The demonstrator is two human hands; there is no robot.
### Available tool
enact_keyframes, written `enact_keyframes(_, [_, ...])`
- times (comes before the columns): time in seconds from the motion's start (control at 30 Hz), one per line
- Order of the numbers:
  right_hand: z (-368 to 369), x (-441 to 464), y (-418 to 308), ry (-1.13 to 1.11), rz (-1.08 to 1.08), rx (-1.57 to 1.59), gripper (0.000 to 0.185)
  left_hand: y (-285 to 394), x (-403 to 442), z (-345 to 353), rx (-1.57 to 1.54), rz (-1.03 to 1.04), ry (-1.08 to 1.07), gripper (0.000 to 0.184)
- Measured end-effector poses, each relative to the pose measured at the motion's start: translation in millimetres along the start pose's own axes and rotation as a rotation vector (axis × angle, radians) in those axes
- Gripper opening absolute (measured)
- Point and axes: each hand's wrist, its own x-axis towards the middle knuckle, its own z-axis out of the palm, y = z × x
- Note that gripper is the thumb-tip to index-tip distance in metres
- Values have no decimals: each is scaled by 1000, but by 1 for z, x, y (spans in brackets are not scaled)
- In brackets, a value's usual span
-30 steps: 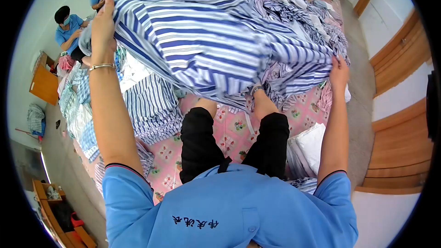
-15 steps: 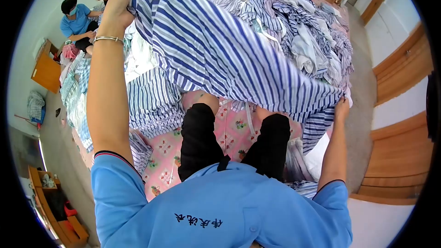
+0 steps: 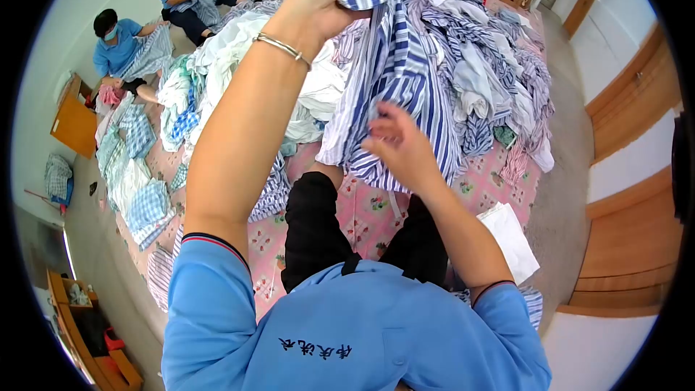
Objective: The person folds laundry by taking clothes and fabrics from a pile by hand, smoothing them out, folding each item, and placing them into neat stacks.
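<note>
My left hand (image 3: pixel 322 0), with a bracelet on the wrist, is raised and closed on the top of a blue-and-white striped garment (image 3: pixel 405 80). The cloth hangs from it in folds, its lower end over the floor sheet in front of my knees. My right hand (image 3: pixel 402 145) is in front of the hanging cloth, its fingers apart and slightly blurred. It grips nothing; whether the fingertips touch the fabric I cannot tell. What kind of garment it is does not show clearly.
A large heap of striped clothes (image 3: pixel 478 72) lies ahead on the pink patterned sheet (image 3: pixel 355 210). White clothes (image 3: pixel 232 51) and checked clothes (image 3: pixel 148 206) are to the left. A white folded cloth (image 3: pixel 510 239) is by my right knee. Co-workers (image 3: pixel 119 43) sit at the far left and back.
The garment was stretched wide between both hands; now it hangs gathered from my left hand, which has moved right. My right hand has let go of its edge and come inward.
</note>
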Motion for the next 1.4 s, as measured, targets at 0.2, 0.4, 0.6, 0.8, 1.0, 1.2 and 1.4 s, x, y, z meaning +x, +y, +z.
enact_keyframes(0.2, [-34, 60, 48, 296, -373, -651, 58, 27, -16, -21, 225, 56, 48, 33])
enact_keyframes(0.4, [-17, 85, 30, 51, 15, -222, 37, 32, -20, -38, 120, -104, -153, 37])
enact_keyframes(0.6, [-73, 87, -2, 75, 34, 1127, 21, 61, -35, -92, 105, -105, 87, 42])
enact_keyframes(0.8, [-103, 81, 26, 289, 100, 702, 12, 44, -38, -82, 540, 8, 310, 42])
enact_keyframes(1.0, [-156, 74, 4, 341, -53, 230, 19, 42, -21, -99, 588, -12, 228, 43])
enact_keyframes(1.2, [-148, 28, 21, -313, 136, -493, 38, 15, -13, -103, 340, -84, 238, 35])
enact_keyframes(1.4, [-224, 52, 14, 325, -31, -330, 20, 28, 23, -114, 375, -21, 209, 35])
